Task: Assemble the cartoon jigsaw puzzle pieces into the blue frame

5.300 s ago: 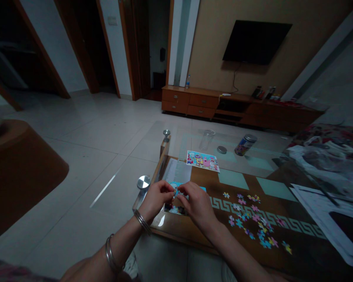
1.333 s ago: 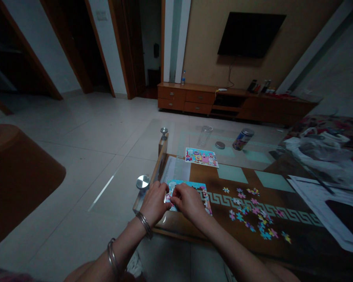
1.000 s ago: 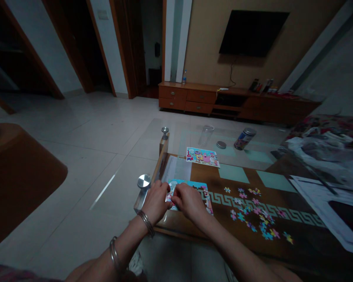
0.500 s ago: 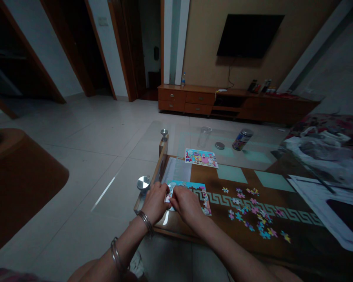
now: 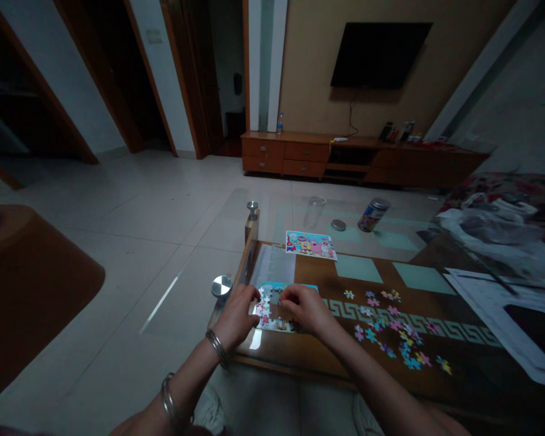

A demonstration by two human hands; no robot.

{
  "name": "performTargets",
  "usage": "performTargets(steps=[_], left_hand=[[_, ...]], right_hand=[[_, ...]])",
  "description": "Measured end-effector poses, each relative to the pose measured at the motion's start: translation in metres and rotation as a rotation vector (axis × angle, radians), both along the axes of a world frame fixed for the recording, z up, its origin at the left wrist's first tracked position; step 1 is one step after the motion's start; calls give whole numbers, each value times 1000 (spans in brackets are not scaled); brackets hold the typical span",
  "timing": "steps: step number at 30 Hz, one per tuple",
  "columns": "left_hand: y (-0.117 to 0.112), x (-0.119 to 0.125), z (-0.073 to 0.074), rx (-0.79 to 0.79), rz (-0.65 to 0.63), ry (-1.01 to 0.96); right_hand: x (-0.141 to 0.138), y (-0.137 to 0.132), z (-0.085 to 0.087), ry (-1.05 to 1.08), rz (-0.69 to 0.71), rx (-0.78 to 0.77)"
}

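Note:
A partly assembled jigsaw puzzle (image 5: 264, 310) lies at the left end of the coffee table. Its left columns and parts of its border are filled, with a bare gap in the middle. Beside its left edge rests my left hand (image 5: 240, 312), thumb and forefinger apart and nothing between them. Over the gap hovers my right hand (image 5: 305, 304), fingers curled and tips slightly apart; no piece shows in it. This hand hides the puzzle's right side. Loose jigsaw pieces (image 5: 396, 326) are scattered to the right. A cartoon picture card (image 5: 311, 245) lies behind the puzzle.
Farther back on the glass-topped table (image 5: 309, 357) stand a clear jar (image 5: 315, 212), a metal lid (image 5: 338, 225) and a printed can (image 5: 373, 215). Papers (image 5: 490, 309) with a dark object (image 5: 533, 330) lie at right, near plastic bags (image 5: 481, 227). Metal knobs (image 5: 221, 286) edge the left side.
My hands, close together over the puzzle before, have separated. The right moved to the right, uncovering the left columns and the gap; the left stayed at the edge.

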State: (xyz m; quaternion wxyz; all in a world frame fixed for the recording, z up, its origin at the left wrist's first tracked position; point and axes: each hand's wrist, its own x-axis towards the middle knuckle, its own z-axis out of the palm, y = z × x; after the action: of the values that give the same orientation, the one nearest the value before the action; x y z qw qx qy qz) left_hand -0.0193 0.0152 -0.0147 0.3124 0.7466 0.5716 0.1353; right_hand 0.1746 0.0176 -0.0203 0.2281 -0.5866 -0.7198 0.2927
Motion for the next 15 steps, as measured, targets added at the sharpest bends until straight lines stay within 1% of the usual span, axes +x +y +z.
performTargets(steps=[3,6,12,15], left_hand=[[0,-1,2,17,14,-11],[0,-5,3,45,51,-6],[-4,-15,5,130,85,109],[-12,-13,9,143,105,183]], right_hand=[[0,-2,2,-19,9,14],[0,-7,7,-62,11,39],[-13,-32,26,-314,65,74],[-22,-44,28,-395,67,98]])
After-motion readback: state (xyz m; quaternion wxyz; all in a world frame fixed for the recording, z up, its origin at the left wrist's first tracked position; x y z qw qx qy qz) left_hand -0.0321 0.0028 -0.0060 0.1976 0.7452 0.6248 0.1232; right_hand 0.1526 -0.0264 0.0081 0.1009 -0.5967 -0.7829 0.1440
